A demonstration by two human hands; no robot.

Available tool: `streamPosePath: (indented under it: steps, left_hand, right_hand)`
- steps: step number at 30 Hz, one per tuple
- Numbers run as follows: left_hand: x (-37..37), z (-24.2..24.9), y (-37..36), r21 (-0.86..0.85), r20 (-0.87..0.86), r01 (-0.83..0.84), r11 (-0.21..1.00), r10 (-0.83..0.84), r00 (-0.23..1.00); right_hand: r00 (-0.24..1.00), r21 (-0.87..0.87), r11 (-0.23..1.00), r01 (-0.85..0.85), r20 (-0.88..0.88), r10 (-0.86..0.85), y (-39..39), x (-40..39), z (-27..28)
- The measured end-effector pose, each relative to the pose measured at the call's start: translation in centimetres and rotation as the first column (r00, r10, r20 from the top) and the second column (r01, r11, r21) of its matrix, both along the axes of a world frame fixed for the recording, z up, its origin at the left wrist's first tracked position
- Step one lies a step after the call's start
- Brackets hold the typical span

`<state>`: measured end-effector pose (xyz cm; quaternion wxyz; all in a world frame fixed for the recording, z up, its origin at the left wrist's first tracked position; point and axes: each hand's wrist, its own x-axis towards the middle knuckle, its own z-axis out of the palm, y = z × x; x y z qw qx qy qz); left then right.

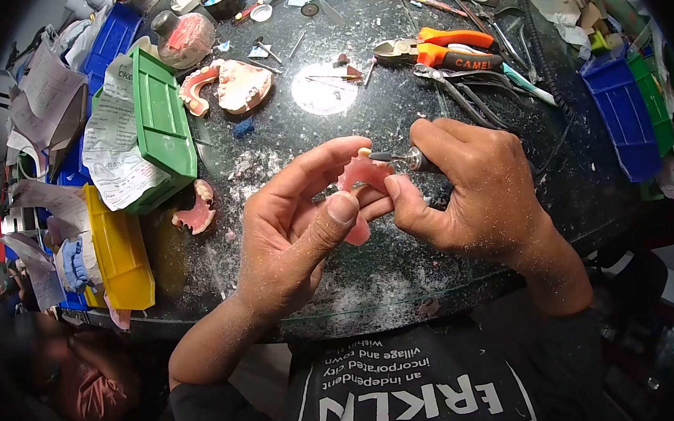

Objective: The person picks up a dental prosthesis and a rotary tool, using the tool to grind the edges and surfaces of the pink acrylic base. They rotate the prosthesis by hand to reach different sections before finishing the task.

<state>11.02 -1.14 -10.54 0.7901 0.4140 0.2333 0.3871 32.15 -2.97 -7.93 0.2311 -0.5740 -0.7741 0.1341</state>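
Observation:
A pink denture plate [366,172] with a tooth at its upper edge is held between my two hands. My left hand [294,218] grips it with thumb and fingers from the left side. In my right hand [474,188] is a rotary handpiece [418,159], its grey bur tip pointing left against the plate's upper edge by the tooth. My right thumb rests near the plate's right side. White and pink dust covers the dark bench [374,283] beneath, and specks cling to both hands.
Another denture [194,210] lies by a green bin [164,125] and a yellow bin [123,255]. Behind are a dental cast [243,87], orange-handled pliers [451,47] and a toothbrush [529,84]. Blue bins [623,121] stand right. A person [97,380] is at lower left.

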Motion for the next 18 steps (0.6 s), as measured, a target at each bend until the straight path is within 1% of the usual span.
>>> streamPosePath:
  steps: [7, 10, 13, 18]
  left_hand:
    - [-0.05, -0.20, 0.06, 0.011, -0.009, 0.009, 1.000, -0.009, 1.000]
    - [0.29, 0.27, -0.14, -0.021, -0.032, -0.031, 0.999, 0.030, 0.999]
    - [0.06, 0.10, -0.04, 0.039, -0.073, -0.007, 0.999, 0.010, 0.997]
    - [-0.07, -0.19, -0.06, 0.029, -0.085, 0.007, 1.000, -0.004, 0.996]
  right_hand:
    - [1.000, 0.015, 1.000, -0.020, -0.019, 0.021, 0.04, 0.07, -0.22]
    - [1.000, 0.002, 1.000, -0.018, -0.026, 0.018, 0.05, 0.00, -0.07]
    - [1.000, -0.027, 0.999, -0.020, -0.019, 0.020, -0.03, -0.05, -0.01]
    - [0.999, -0.016, 0.999, -0.029, -0.014, 0.029, -0.08, -0.15, -0.10]
